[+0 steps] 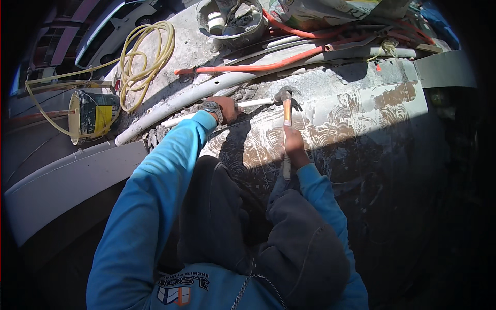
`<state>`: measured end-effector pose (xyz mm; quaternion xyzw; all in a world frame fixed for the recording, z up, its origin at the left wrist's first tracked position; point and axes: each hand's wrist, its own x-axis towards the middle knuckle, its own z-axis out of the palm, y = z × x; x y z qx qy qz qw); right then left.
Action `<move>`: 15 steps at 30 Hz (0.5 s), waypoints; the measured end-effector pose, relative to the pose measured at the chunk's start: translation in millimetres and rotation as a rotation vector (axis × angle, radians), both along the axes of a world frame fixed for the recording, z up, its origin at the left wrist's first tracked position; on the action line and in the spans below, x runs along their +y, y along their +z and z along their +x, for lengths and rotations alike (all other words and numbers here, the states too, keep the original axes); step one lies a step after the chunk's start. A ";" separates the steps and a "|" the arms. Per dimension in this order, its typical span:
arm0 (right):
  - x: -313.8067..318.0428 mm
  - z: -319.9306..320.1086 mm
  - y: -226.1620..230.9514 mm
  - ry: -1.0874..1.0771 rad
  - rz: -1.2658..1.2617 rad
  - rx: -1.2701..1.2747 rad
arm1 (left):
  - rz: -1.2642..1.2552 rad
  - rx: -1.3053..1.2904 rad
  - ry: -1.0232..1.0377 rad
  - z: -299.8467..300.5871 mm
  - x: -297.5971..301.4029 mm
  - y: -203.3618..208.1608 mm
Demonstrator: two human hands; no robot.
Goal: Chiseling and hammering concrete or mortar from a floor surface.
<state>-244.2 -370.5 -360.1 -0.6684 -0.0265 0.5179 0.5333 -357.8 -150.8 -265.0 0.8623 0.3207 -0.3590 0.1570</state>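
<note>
My right hand [294, 142] is closed round the handle of a hammer [287, 109], whose dark metal head points away from me. My left hand [226, 108] is wrapped round a thin white pipe [256, 102]. One end of the pipe reaches the hammer head; whether the two touch I cannot tell. A further white length shows on the other side of my left wrist. Beneath both hands lies a tiled surface [356, 116] with swirled white and brown adhesive marks. Grey rubble [249, 93] is heaped beyond my left hand.
A long white pipe [175, 106] crosses behind the rubble, with orange tubing [253, 67] beyond. A coiled yellow hose [147, 67] and a black-and-yellow bucket [93, 116] are at left. A grey tub [235, 33] of tools and a sack [315, 13] stand at the back.
</note>
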 end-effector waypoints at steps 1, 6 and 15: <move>-6.5 1.5 -0.4 -0.004 0.011 0.049 | 0.014 0.003 0.020 2.7 -5.5 -7.0; -30.4 28.7 36.1 0.032 0.066 -0.610 | 0.011 -0.111 -0.125 39.0 -21.2 -59.9; -162.3 33.0 86.8 -0.031 -0.189 -0.516 | 0.062 -0.194 -0.289 49.8 -26.5 -97.2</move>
